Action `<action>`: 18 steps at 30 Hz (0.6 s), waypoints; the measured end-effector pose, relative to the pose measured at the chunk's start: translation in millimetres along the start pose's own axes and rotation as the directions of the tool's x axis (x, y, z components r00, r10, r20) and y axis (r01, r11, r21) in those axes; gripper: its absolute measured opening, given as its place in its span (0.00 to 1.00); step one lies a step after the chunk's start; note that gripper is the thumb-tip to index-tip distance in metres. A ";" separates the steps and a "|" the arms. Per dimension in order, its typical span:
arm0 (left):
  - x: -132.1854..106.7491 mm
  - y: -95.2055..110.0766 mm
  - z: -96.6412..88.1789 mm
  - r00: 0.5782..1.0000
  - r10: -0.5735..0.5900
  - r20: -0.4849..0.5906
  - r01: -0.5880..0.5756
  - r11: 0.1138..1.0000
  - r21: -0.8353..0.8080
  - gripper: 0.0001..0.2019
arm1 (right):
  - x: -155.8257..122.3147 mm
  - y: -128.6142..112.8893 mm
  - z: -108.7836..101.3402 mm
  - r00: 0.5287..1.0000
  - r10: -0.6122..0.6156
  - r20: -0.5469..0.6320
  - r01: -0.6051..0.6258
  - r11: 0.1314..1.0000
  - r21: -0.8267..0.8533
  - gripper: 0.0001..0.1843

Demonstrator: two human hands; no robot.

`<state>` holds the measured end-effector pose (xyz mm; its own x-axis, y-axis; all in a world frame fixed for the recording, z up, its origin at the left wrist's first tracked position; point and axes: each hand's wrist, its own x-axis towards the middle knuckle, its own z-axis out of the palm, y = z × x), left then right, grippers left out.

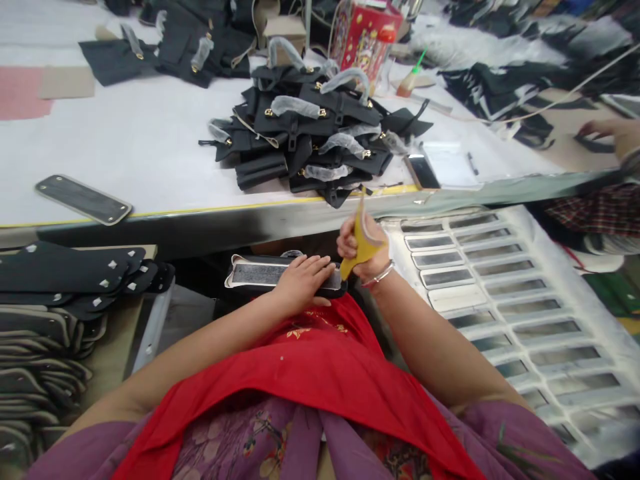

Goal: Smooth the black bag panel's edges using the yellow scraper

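Note:
My left hand [306, 283] lies flat, fingers stretched, over the right part of a dark grey strip panel [260, 273] with a pale edge. This panel rests on a black bag piece [341, 285] at my lap, partly hidden by the hand. My right hand [367, 247] is closed around a yellow, flat, curved piece with pointed ends [361, 243], held upright just right of the panel; its exact kind I cannot tell. On the table's near left lies a similar dark panel with metal studs [84, 199].
Black bag pieces with plastic-wrapped handles [300, 127] are heaped on the table [150, 147]. Right of me, a rack [495, 293] holds several dark strips. Stacked black panels [45, 333] stand at left. A phone [423, 171] lies near the edge. A co-worker's hand [607, 133] shows at far right.

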<state>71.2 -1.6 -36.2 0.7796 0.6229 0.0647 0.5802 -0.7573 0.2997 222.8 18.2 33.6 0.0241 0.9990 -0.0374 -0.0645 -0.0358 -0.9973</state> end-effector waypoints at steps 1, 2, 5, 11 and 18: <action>-1.3 -0.7 -1.4 1.000 0.004 0.009 -0.005 1.000 0.008 0.38 | -1.5 -5.6 -7.3 1.000 0.017 -0.015 -0.015 0.994 0.109 0.26; -1.7 -1.3 -2.4 1.000 -0.002 0.017 0.002 1.000 0.006 0.38 | -5.2 -9.7 -12.8 0.999 0.027 -0.033 -0.019 0.978 0.209 0.25; 0.5 -2.0 -2.9 0.999 -0.033 0.028 0.033 0.999 -0.016 0.39 | -24.8 -10.0 -17.2 0.995 0.028 -0.100 0.018 0.903 0.430 0.24; 5.9 0.7 -2.9 0.999 -0.047 0.019 0.048 0.998 -0.037 0.39 | -49.1 18.0 -11.4 0.968 0.013 -0.250 0.130 0.825 0.550 0.23; 8.9 6.2 -4.2 0.996 -0.087 0.028 0.088 0.995 -0.054 0.37 | -32.2 19.2 1.8 0.919 0.124 -0.373 0.069 0.883 0.465 0.25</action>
<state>80.7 0.0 -29.8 0.7327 0.6804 0.0115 0.6330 -0.6877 0.3556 218.9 -14.7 15.8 0.3865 0.9041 -0.1821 -0.5188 0.0499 -0.8534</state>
